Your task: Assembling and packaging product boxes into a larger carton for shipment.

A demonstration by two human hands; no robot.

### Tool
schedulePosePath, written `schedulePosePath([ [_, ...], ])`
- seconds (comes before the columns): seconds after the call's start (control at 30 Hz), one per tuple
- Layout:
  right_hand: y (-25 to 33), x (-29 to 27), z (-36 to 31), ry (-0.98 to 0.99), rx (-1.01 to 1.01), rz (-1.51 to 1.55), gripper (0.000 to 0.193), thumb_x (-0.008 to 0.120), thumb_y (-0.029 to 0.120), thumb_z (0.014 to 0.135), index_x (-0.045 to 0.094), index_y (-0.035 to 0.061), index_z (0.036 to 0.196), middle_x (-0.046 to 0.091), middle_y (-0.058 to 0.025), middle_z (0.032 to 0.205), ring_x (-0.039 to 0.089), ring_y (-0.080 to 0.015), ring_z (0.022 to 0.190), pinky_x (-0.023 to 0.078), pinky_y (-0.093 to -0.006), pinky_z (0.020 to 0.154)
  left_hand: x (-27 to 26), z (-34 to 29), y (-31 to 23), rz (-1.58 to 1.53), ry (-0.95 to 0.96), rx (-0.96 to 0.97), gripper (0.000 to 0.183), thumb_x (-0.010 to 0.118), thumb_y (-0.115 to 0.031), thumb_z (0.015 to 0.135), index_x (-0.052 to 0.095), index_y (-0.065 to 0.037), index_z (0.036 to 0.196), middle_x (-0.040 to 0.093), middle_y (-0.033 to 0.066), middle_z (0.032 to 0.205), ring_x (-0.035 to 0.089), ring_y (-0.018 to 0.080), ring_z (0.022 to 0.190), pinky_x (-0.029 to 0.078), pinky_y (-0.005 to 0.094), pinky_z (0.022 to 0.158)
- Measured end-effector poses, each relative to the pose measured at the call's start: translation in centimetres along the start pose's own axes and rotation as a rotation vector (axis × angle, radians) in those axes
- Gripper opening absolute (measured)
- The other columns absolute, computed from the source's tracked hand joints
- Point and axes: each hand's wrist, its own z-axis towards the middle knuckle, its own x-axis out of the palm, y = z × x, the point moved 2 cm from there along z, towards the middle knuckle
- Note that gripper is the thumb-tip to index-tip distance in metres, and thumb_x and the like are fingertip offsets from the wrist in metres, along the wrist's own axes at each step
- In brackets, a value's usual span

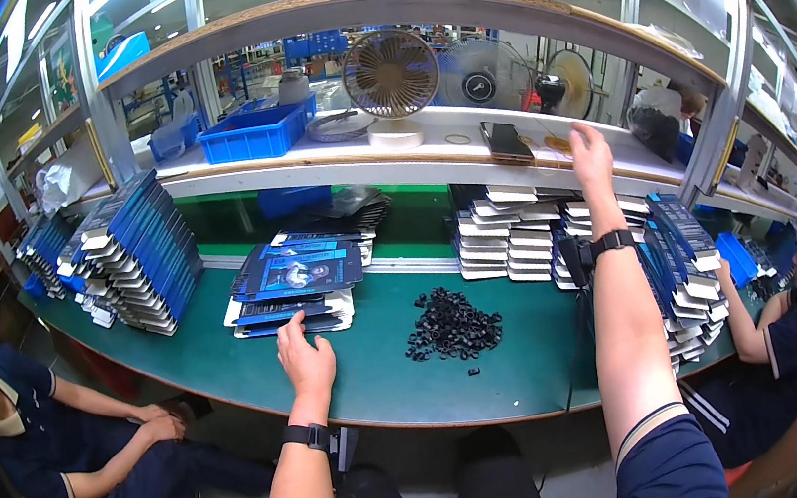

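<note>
My left hand (308,362) is at the near edge of a stack of flat blue-and-black cartons (297,271). Its fingers are stretched and apart, with the fingertips by the lowest cartons. My right arm reaches far forward, so my right hand (593,160) is up at the shelf edge. Its fingers point away and are slightly bent, beside thin yellowish bands (557,143), and nothing shows in its grasp. Between my arms, a heap of small black plastic parts (452,324) lies on the green table (407,402), one loose piece in front.
Carton stacks stand at left (136,261), at back right (511,230) and beside my right arm (684,264). The shelf (299,165) bears a blue bin (253,134), a fan (390,76) and a dark phone-like object (507,141). People sit at left (33,433) and right (796,329).
</note>
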Motion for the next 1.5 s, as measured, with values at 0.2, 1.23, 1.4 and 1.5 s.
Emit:
schedulePosePath([
  [0.2, 4.2, -0.1, -4.3, -0.006, -0.229, 0.004, 0.019, 0.064, 0.011, 0.082, 0.067, 0.0083, 0.101, 0.063, -0.0113, 0.106, 0.057, -0.0285, 0.105, 0.046, -0.0373, 0.089, -0.6, -0.2, 0.6, -0.025, 0.045, -0.04, 0.048, 0.06, -0.003, 0.073, 0.053, -0.006, 0.121, 0.053, 0.0124, 0.11, 0.051, 0.0307, 0.106, 0.039, 0.0444, 0.092],
  [1.23, 4.2, 7.1, -25.0, 0.838, -0.066, 0.245, 0.013, 0.066, 0.018, 0.08, 0.068, 0.0065, 0.087, 0.062, -0.0116, 0.087, 0.061, -0.0308, 0.084, 0.049, -0.0405, 0.077, -0.7, -0.9, -2.5, 0.358, -0.026, 0.326, 0.048, 0.062, -0.003, 0.073, 0.054, -0.007, 0.12, 0.047, 0.0157, 0.12, 0.043, 0.0337, 0.116, 0.037, 0.0438, 0.099],
  [1.4, 3.9, 7.8, -25.3, 0.799, -0.078, 0.222, 0.009, 0.065, 0.015, 0.08, 0.065, 0.0057, 0.081, 0.062, -0.0124, 0.087, 0.061, -0.0323, 0.085, 0.048, -0.0422, 0.075, -0.1, -0.9, -2.4, 0.426, -0.033, 0.323, 0.048, 0.061, -0.002, 0.072, 0.054, -0.005, 0.12, 0.048, 0.0155, 0.12, 0.043, 0.0335, 0.116, 0.037, 0.0437, 0.099],
  [1.5, 4.1, 8.0, -25.5, 0.767, -0.097, 0.217, 0.008, 0.064, 0.014, 0.082, 0.062, 0.0062, 0.082, 0.062, -0.0129, 0.089, 0.06, -0.0335, 0.089, 0.046, -0.0448, 0.077, 0.0, -0.9, -2.5, 0.469, -0.024, 0.326, 0.048, 0.061, -0.002, 0.072, 0.054, -0.005, 0.119, 0.048, 0.0153, 0.12, 0.043, 0.0334, 0.116, 0.037, 0.0435, 0.099],
])
